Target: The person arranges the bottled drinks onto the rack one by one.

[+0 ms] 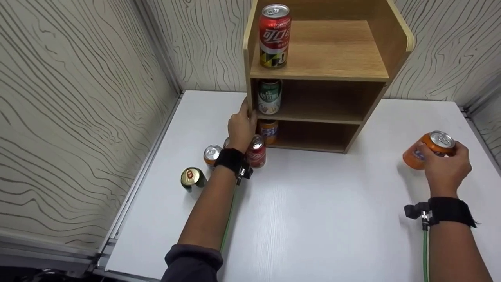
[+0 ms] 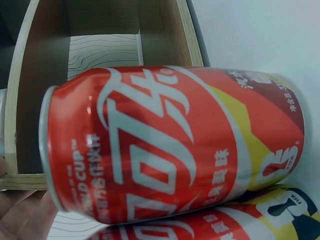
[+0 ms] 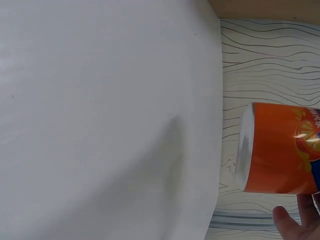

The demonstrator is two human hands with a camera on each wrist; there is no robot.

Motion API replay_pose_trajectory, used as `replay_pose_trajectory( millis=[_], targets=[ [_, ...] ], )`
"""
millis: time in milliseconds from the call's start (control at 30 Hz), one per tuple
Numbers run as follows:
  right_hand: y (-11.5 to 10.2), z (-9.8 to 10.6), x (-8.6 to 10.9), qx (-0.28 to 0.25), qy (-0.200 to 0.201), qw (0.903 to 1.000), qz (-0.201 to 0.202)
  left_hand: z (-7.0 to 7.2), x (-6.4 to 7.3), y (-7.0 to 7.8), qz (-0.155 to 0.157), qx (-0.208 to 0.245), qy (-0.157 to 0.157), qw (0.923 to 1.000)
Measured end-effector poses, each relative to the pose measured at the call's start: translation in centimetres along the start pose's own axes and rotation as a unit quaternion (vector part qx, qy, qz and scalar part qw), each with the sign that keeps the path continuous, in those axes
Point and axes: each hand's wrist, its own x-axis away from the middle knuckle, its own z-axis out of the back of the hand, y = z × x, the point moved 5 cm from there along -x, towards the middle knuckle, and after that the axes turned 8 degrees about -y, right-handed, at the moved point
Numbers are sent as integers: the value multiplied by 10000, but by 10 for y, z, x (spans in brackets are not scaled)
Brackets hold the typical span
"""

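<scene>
My right hand (image 1: pixel 448 166) grips an orange soda can (image 1: pixel 417 156), tilted and held over the right side of the white table. In the right wrist view the can's orange side (image 3: pixel 280 150) shows, with fingertips beneath it. My left hand (image 1: pixel 240 129) pinches the left side panel of a wooden shelf (image 1: pixel 313 119); its fingers (image 2: pixel 30 215) show at the panel's edge in the left wrist view. Just below that hand stands a red cola can (image 1: pixel 256 154), which fills much of the left wrist view beside a second red can (image 2: pixel 235 220).
Another red cola can (image 1: pixel 274 39) stands on the shelf's top level, a green-and-white can (image 1: pixel 269 98) on the middle, an orange can (image 1: pixel 268 132) on the bottom, all at left. Left of the shelf, an orange can (image 1: pixel 211 154) and a dark green can (image 1: pixel 193 181) stand on the table (image 1: pixel 313 215).
</scene>
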Motion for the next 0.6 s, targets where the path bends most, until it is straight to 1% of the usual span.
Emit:
replay_pose_trajectory(
  millis=[100,267,400,600],
  targets=[
    [-8,-1,7,-35,5,9999,107,0,0,0,38,3,-38,10000],
    [-20,-5,19,20,107,9990,443,0,2,0,44,-10,-14,10000],
    [-30,-10,30,112,187,9963,836,-1,2,0,54,-19,-29,10000],
    [-43,-23,48,306,169,9889,1445,1,2,1,44,64,15,10000]
  ],
)
